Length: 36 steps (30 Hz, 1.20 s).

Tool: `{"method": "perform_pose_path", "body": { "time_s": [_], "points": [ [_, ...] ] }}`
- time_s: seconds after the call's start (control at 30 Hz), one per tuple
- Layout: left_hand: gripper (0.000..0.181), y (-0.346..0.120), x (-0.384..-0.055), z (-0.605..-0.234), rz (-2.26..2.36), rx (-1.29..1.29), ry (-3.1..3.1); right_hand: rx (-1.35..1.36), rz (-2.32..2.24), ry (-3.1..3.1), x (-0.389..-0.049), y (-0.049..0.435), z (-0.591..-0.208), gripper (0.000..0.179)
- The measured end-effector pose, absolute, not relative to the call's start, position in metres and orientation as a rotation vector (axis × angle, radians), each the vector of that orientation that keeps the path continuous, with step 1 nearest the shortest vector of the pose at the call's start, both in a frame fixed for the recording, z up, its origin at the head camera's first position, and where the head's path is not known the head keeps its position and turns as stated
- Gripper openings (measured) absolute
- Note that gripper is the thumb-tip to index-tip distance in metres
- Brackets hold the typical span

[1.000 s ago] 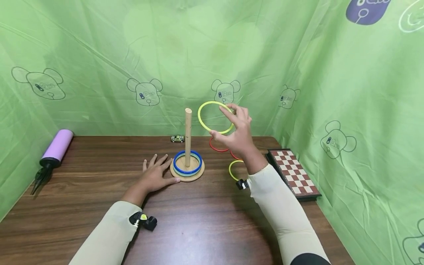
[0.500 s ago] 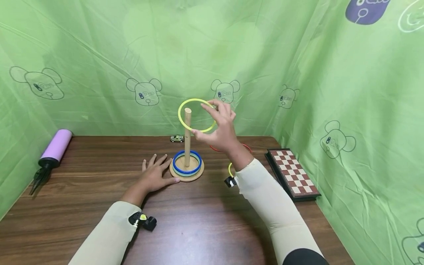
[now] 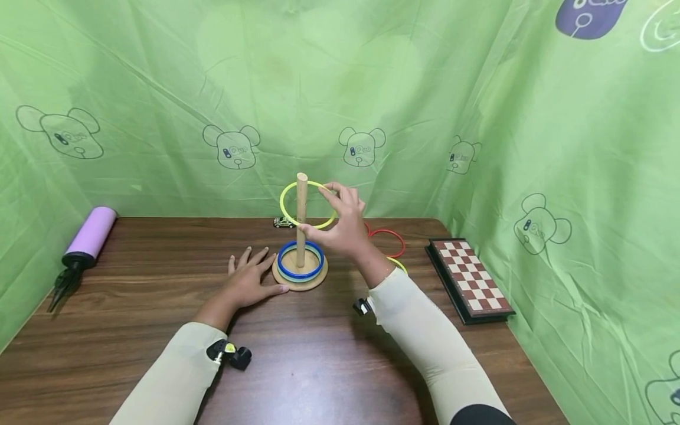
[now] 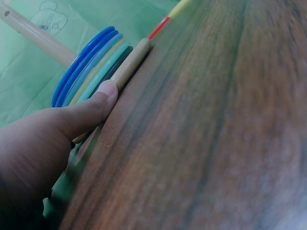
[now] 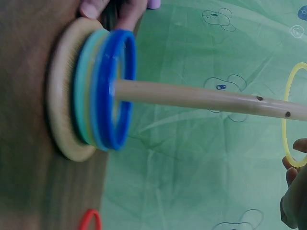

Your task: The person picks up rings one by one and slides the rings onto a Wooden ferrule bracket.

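Observation:
My right hand (image 3: 342, 223) pinches a thin yellow ring (image 3: 281, 203) by its right side, thumb at the near edge and fingers at the far edge. The ring is around the upper part of an upright wooden peg (image 3: 301, 198), below its top. Lower down, a stack of rings with a blue ring (image 5: 117, 136) on top and yellow and turquoise ones beneath encircles the peg on its round wooden base (image 3: 300, 288). On the tabletop, my left hand (image 3: 247, 286) lies with fingers spread, its thumb (image 4: 103, 98) touching the base's edge.
Red rings (image 3: 389, 231) and another yellow ring (image 3: 398, 264), partly hidden by the right arm, lie right of the base. A checkered board (image 3: 474, 277) is farther right. A toy car (image 3: 281, 222) stands behind the peg; a purple hand pump (image 3: 94, 233) lies far left.
My right hand has carried the yellow ring leftward to the peg, then lowered it around the peg's upper part. My left hand and the base have stayed in place.

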<state>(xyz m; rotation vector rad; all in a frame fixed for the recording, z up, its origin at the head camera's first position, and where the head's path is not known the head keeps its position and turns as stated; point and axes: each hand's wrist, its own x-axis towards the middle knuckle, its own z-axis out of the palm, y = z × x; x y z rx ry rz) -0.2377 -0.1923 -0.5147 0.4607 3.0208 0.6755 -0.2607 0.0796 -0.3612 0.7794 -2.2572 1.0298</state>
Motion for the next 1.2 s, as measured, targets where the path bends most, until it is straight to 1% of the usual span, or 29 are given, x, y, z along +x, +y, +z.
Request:
{"method": "perform_pose_path", "body": {
  "time_s": [0.33,0.87,1.2],
  "points": [
    [0.109,-0.192,-0.238,-0.513,0.665,0.449,3.025,0.707,1.117,-2.382,-0.252,0.079,-0.395,0.084],
    [0.109,-0.193,-0.237,-0.516,0.673,0.442,3.005,0.675,1.145,-2.483,-0.248,0.08,-0.431,0.086],
    [0.108,-0.192,-0.238,-0.514,0.691,0.457,3.017,0.673,1.108,-2.55,-0.248,0.081,-0.445,0.087]
  ]
}}
